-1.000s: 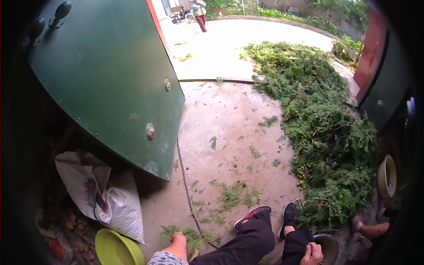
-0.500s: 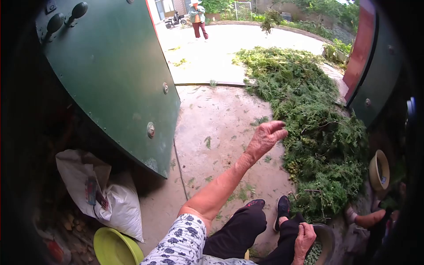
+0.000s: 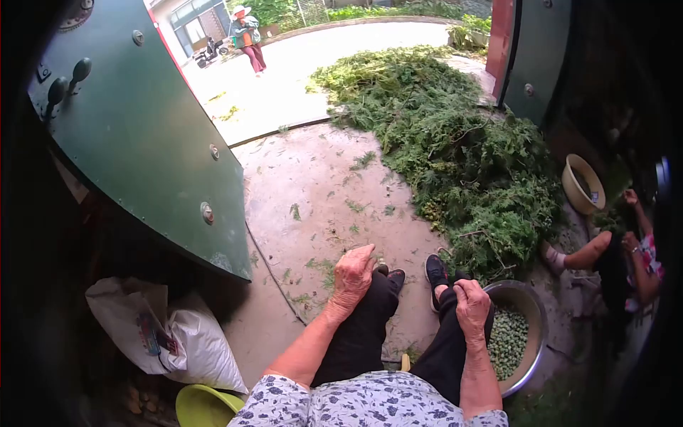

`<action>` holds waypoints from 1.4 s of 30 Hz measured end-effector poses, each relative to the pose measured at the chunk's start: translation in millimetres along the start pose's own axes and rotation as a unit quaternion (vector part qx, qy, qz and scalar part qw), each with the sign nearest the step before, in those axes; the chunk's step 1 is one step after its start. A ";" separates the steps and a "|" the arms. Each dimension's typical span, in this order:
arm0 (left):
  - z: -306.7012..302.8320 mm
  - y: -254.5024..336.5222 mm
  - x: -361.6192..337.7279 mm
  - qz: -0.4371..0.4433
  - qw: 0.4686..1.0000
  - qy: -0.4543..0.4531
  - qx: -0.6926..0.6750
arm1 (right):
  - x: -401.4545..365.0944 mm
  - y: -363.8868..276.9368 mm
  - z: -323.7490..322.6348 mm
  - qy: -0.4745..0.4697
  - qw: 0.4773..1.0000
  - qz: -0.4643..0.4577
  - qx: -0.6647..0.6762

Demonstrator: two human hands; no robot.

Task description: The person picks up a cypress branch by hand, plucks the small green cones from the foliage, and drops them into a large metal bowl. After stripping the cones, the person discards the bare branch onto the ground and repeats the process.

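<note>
My left hand (image 3: 354, 274) hovers over my left knee, its fingers curled together; nothing shows in it. My right hand (image 3: 472, 307) is closed near my right knee, next to the metal basin (image 3: 542, 324); what its fingers hold, if anything, is hidden. The basin stands on the floor by my right leg and holds many small, round, pale green cones (image 3: 506, 345). A long heap of green conifer branches (image 3: 469, 164) runs from in front of the basin out through the doorway.
A green metal door (image 3: 156, 156) stands open on the left. Below it are a white sack (image 3: 203, 341) and a yellow-green basin (image 3: 206, 409). Another person (image 3: 633, 249) sits at right by a tan basin (image 3: 583, 183); a person in a hat (image 3: 247, 39) stands outside.
My left hand has drawn back from over the floor near the heap to my knee. A sprig seen above the heap outside is no longer there. The view has turned right and down.
</note>
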State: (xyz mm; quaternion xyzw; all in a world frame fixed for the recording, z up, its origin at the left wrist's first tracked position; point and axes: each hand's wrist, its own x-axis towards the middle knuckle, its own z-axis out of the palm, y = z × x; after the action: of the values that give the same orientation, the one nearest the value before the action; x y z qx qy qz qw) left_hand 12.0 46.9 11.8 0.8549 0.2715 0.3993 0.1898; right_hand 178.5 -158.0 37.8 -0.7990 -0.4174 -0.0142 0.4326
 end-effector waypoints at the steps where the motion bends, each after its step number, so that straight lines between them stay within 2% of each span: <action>1: -1.1 2.4 0.8 0.018 0.999 0.014 0.029 | -2.2 2.4 1.3 0.006 1.000 0.015 0.003; 4: -4.7 4.4 -0.7 0.075 0.994 -0.031 0.071 | -8.2 8.2 -0.3 0.021 1.000 -0.006 -0.002; 9: -4.3 -8.2 -4.1 0.085 0.991 -0.009 0.101 | -15.4 13.0 -4.2 0.038 0.999 -0.016 0.000; 15: -8.4 -11.7 -6.9 0.090 0.988 -0.005 0.124 | -11.9 3.5 -2.8 0.009 0.999 -0.015 0.032; 18: -11.9 -6.3 -6.4 0.072 0.988 -0.031 0.136 | -9.6 -0.1 -0.6 -0.006 0.999 -0.013 0.043; 21: -11.4 -6.3 -6.6 0.066 0.988 -0.012 0.136 | -6.2 -4.9 1.1 -0.028 0.999 -0.013 0.039; 23: -16.5 12.5 -1.3 0.074 0.985 -0.008 0.157 | -5.6 -5.7 3.5 -0.040 0.999 -0.019 0.027; 25: -11.8 32.9 -0.7 0.173 0.977 0.009 0.123 | -6.1 -4.7 6.6 -0.042 0.999 -0.015 0.027; 27: -0.8 54.4 -17.1 0.126 0.975 -0.154 0.101 | -4.0 -6.9 6.0 -0.051 0.998 -0.011 0.029; 30: 25.2 60.7 -39.2 0.222 0.939 -0.247 0.087 | -3.3 -7.3 10.8 -0.046 0.998 -0.026 0.024; 31: 32.8 62.1 -42.6 0.265 0.943 -0.192 0.065 | -3.5 -8.2 11.0 -0.049 0.998 -0.028 0.025; 33: 37.7 62.9 -51.2 0.261 0.931 -0.249 0.052 | -3.8 -11.1 10.3 -0.050 0.998 -0.024 0.024; 35: 40.2 61.0 -55.4 0.206 0.884 -0.411 0.083 | -4.6 -10.7 10.7 -0.046 0.999 -0.015 0.022; 38: 46.5 52.1 -68.2 0.240 0.873 -0.409 0.115 | -3.2 -16.6 9.2 -0.045 0.999 -0.015 0.027; 42: 49.6 46.7 -75.2 0.230 0.865 -0.437 0.088 | -4.1 -20.2 13.5 -0.044 0.999 -0.016 0.025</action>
State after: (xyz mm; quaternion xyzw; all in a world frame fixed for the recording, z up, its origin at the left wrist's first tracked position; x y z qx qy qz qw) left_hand 25.5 -41.1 -36.8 0.9932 -0.0090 -0.0084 0.1154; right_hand 157.5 -145.5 41.5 -0.7810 -0.4485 0.0245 0.4339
